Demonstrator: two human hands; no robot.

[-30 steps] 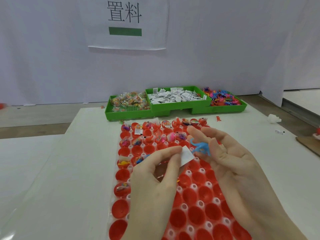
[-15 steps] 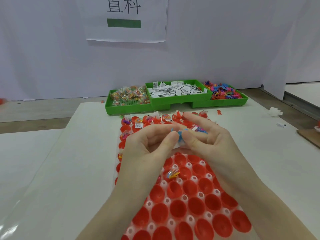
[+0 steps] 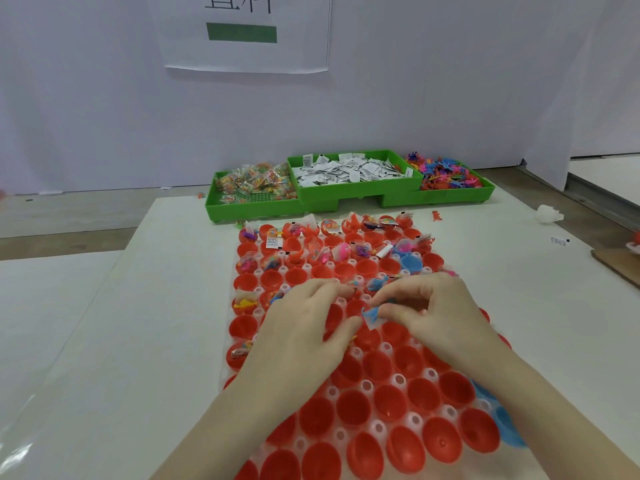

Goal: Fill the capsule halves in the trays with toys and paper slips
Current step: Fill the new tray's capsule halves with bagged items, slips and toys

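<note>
While both hands hover over the middle rows of the capsule tray (image 3: pixel 367 403), the right hand (image 3: pixel 440 310) pinches a small blue toy (image 3: pixel 372 314) together with a white paper slip (image 3: pixel 374 323) between thumb and forefinger, just above a red capsule half (image 3: pixel 367 336). A second blue toy (image 3: pixel 378 282) shows by the right hand's fingertips. The left hand (image 3: pixel 304 323) lies palm down with its fingers curled, its thumb tip just beside the pinched toy; whether it grips anything cannot be told, since the fingertips are blurred.

Far rows of the tray hold capsule halves already filled with toys and slips, among them one blue capsule half (image 3: pixel 411 263); near rows hold open red halves with nothing visible inside. More blue halves (image 3: pixel 502 419) show at the tray's right edge, partly hidden by the right forearm.

Beyond the tray, three green bins stand side by side on the white table (image 3: pixel 104 341): the left bin (image 3: pixel 249 209) holds wrapped toy packets, the middle bin (image 3: pixel 356 190) holds folded paper slips, and the right bin (image 3: pixel 446 195) holds loose coloured toys. A paper sign (image 3: pixel 242 32) with a green bar hangs on the wall behind.
</note>
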